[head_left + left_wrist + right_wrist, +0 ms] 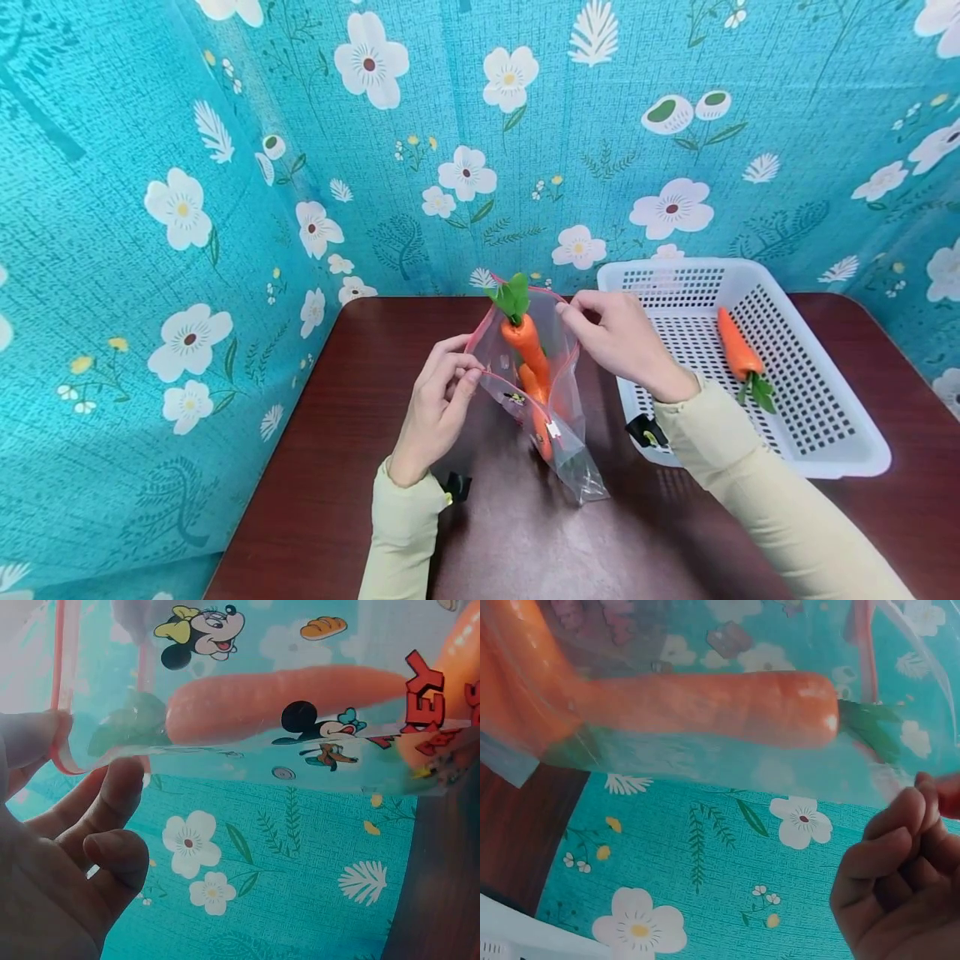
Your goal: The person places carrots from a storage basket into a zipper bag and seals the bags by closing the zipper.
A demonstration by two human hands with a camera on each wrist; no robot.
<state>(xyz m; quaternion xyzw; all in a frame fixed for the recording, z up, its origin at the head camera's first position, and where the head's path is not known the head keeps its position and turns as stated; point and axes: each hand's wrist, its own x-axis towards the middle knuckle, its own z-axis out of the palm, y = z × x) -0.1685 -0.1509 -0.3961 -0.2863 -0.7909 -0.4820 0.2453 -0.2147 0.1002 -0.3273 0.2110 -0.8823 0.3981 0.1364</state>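
Note:
A clear zip bag (564,433) with a pink rim and cartoon prints stands open on the dark brown table (510,533). Toy carrots sit inside it; the top carrot (525,342) sticks out of the mouth with its green leaves up. My left hand (442,400) pinches the near left rim of the bag (64,754). On the far right rim my right hand (615,333) pinches the bag too. The wrist views show a carrot (277,697) (727,705) through the plastic, and curled fingers (889,862) at the rim.
A white perforated basket (825,433) stands to the right of the bag, with one more toy carrot (738,350) lying in it. Teal flowered cloth (225,167) walls the table at the back and left.

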